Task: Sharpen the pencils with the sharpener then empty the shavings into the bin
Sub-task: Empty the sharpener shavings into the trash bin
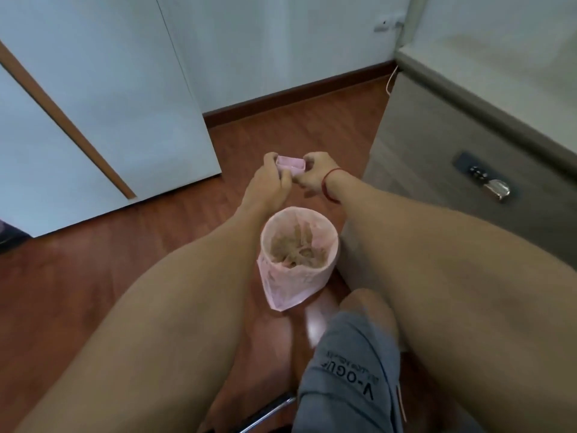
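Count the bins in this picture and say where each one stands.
1. A single bin, lined with a pink bag, stands on the wooden floor between the person's forearms, nearer the camera than the hands. Others may be out of view.

The pink shavings box of the sharpener sits between my two hands, a small open rectangular tray with its hollow facing up toward me, held roughly level above the wooden floor. Nearer to me and lower stands the bin, small and round, upright on the floor, lined with a pink plastic bag whose loose edge hangs down its near side. Inside the bin lies a tan heap of shavings. The tray is beyond the bin's rim, not over its mouth.
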`<state>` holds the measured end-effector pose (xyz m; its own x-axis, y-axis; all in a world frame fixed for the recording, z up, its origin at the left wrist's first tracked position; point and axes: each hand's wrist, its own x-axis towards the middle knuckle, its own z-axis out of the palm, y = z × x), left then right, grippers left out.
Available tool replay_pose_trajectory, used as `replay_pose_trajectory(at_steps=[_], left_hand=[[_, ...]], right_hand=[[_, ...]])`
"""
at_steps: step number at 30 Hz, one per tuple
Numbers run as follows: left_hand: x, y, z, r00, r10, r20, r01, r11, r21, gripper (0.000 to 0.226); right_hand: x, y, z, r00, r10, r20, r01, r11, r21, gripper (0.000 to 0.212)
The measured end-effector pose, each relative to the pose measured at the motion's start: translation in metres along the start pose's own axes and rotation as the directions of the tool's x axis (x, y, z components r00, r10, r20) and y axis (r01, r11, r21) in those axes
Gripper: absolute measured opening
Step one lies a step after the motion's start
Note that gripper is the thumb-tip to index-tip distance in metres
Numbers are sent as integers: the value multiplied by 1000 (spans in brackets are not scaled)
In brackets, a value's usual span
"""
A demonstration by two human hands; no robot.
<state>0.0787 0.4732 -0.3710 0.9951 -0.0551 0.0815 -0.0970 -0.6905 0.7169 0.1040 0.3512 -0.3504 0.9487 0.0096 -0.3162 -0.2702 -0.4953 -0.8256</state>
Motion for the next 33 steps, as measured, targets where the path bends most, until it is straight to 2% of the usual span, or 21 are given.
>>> replay_pose_trajectory(at_steps=[2,6,9,11,15,19,22,24,27,29,33], left_hand=[[1,-20,24,997,-57,50,57,998,-10,46],[4,-58,71,973,-200,118,203,979,-15,44],[5,-77,99,947,-274,165,286,957,-49,41],[6,-87,113,936,-308,168,321,945,-56,40],[12,-101,133,912,-385,139,399,913,-85,41],[24,-104,140,809,-563,169,587,788,-185,43],[41,-112,142,743,-644,183,669,713,-210,71],[49,-115,141,684,-696,218,728,635,-258,81],[55,-111,140,653,-707,271,756,585,-293,70],[58,-113,141,632,-720,285,773,564,-290,68],[57,-107,140,607,-731,313,793,530,-301,64]], right_hand=[[10,27,11,997,58,44,-59,998,19,35],[33,74,32,981,154,119,-157,988,12,41],[49,104,43,970,198,140,-203,979,20,23],[56,117,46,962,226,151,-234,972,35,19],[69,136,55,939,309,149,-322,944,72,41],[79,142,66,909,410,75,-416,906,83,51],[87,140,64,852,522,48,-523,841,137,41],[93,140,63,826,560,57,-561,812,160,48],[93,140,58,824,550,133,-566,802,191,31],[93,136,56,824,551,135,-567,799,199,27],[92,129,59,800,599,45,-597,785,167,56]])
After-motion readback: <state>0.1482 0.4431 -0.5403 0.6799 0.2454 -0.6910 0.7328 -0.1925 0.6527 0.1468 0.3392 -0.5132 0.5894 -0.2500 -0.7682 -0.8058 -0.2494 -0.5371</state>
